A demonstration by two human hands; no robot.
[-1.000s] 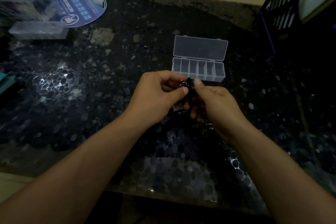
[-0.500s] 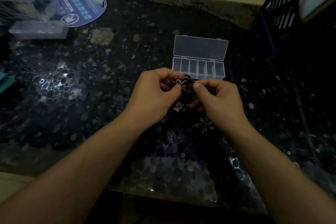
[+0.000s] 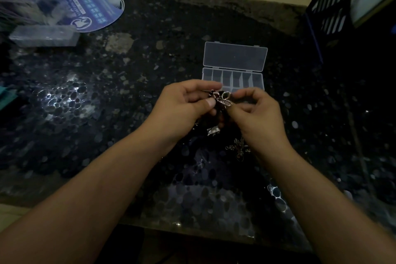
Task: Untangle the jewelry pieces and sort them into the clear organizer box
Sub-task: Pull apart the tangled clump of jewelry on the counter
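Both my hands are raised over the dark pebbled table, just in front of the clear organizer box (image 3: 233, 79), whose lid lies open toward the far side. My left hand (image 3: 184, 109) and my right hand (image 3: 257, 113) pinch a tangled jewelry bunch (image 3: 222, 98) between them: dark beads with a silver looped piece on top. A small silver charm (image 3: 213, 131) hangs below the tangle. A loose silver chain cluster (image 3: 239, 148) lies on the table beneath my right wrist. The box's compartments look empty.
A round blue hand fan (image 3: 92, 10) and clear plastic boxes (image 3: 45, 35) sit at the far left. A dark mesh basket (image 3: 342, 6) stands at the far right. The table's near edge (image 3: 192, 229) runs below my forearms.
The silver looped piece has come up into view between my fingertips, and my right hand has shifted slightly right, spreading the tangle. Both hands stay in the same spot.
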